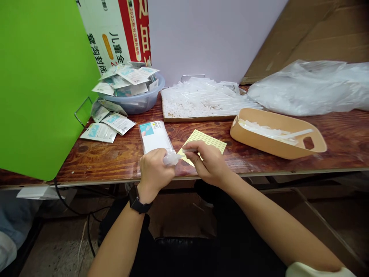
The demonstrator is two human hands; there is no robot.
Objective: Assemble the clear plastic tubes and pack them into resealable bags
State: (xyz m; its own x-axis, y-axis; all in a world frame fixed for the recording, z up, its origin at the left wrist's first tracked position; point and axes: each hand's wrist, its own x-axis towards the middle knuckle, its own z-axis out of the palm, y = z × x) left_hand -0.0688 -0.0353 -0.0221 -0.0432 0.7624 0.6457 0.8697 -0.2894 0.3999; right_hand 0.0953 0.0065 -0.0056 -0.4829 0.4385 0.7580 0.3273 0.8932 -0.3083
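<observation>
My left hand [157, 169] is closed around a small translucent bottle [172, 158] with a pointed nozzle, tilted toward the right. Close to that nozzle, my right hand [207, 159] pinches a thin whitish piece [188, 150] between thumb and fingers; its exact kind is hard to make out. Under the right hand lies a yellow sheet of small stickers [211, 139], partly covered. Just beyond my left hand, a stack of clear packets with printed cards [157, 138] rests on the table.
Filled packets heap up in a blue bowl [144, 102], with several loose packets [100, 130] beside it. A shallow cardboard tray [198, 118] holds clear plastic pieces. At right are a tan basket [262, 144] with white strips and a large plastic bag [305, 90]. A green panel [43, 77] stands left.
</observation>
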